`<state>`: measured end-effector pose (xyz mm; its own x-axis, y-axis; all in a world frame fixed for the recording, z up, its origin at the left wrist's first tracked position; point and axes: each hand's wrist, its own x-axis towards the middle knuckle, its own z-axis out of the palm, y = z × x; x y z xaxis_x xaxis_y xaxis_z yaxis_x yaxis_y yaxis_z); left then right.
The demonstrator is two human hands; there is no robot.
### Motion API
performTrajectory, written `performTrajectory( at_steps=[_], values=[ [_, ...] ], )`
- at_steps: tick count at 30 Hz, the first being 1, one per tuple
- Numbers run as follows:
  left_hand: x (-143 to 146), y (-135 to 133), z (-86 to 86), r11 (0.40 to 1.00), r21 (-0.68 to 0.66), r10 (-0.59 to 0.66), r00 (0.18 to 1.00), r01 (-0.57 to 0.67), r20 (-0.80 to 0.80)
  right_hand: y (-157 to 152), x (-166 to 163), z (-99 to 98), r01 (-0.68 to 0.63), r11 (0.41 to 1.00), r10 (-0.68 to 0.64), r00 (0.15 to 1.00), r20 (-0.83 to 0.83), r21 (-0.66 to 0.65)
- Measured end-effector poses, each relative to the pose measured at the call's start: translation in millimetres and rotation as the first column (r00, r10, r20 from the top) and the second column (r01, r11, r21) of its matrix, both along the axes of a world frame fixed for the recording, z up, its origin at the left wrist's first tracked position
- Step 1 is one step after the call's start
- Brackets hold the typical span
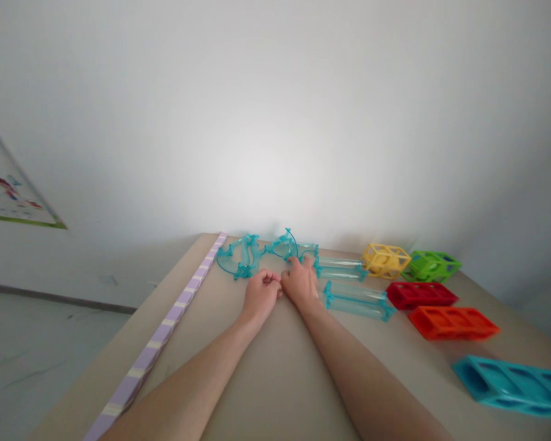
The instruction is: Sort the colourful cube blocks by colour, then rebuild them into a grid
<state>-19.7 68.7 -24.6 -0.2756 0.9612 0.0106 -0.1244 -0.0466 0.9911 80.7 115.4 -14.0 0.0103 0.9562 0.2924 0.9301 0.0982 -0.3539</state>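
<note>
My left hand (262,295) is over the middle of the table with its fingers curled into a pinch; what it holds, if anything, is too small to make out. Close beside it, my right hand (301,283) has its fingers apart, their tips at the near edge of a curved clear teal track piece (284,247). Another group of curved clear teal pieces (245,256) lies beyond my left hand. To the right of my right hand are two straight clear teal tube pieces (342,268), (358,301), the nearer one by its wrist.
On the right stand a yellow frame block (385,260), a green one (432,266), a red block (422,294), an orange block (454,323) and a blue block (516,386). A purple-and-cream striped strip (169,321) runs along the table's left edge. Behind rises a white wall (275,122).
</note>
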Motion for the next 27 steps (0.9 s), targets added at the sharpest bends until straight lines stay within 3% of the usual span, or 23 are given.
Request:
performTrajectory(
  at_steps=[11,17,23,27],
  values=[
    [-1.0,-3.4,4.9,1.000,-0.016,0.000,1.000,0.000,-0.013,7.0,8.7,-1.3,-0.056,0.998,0.059,0.980,-0.189,0.018],
    [-2.6,-0.1,1.9,0.998,-0.059,-0.007,0.996,0.012,0.093,8.5,12.8,-0.8,-0.090,0.994,0.106,0.926,-0.363,0.060],
    [-6.3,0.9,5.0,0.989,-0.117,-0.042,0.942,0.086,0.334,-36.2,17.5,-0.4,-0.189,0.975,0.221,0.793,-0.568,0.116],
    [-4.4,-3.9,12.7,0.979,-0.091,-0.128,0.899,0.182,0.419,-71.9,19.0,-3.4,-0.397,0.911,0.341,0.571,-0.747,0.113]
  ],
)
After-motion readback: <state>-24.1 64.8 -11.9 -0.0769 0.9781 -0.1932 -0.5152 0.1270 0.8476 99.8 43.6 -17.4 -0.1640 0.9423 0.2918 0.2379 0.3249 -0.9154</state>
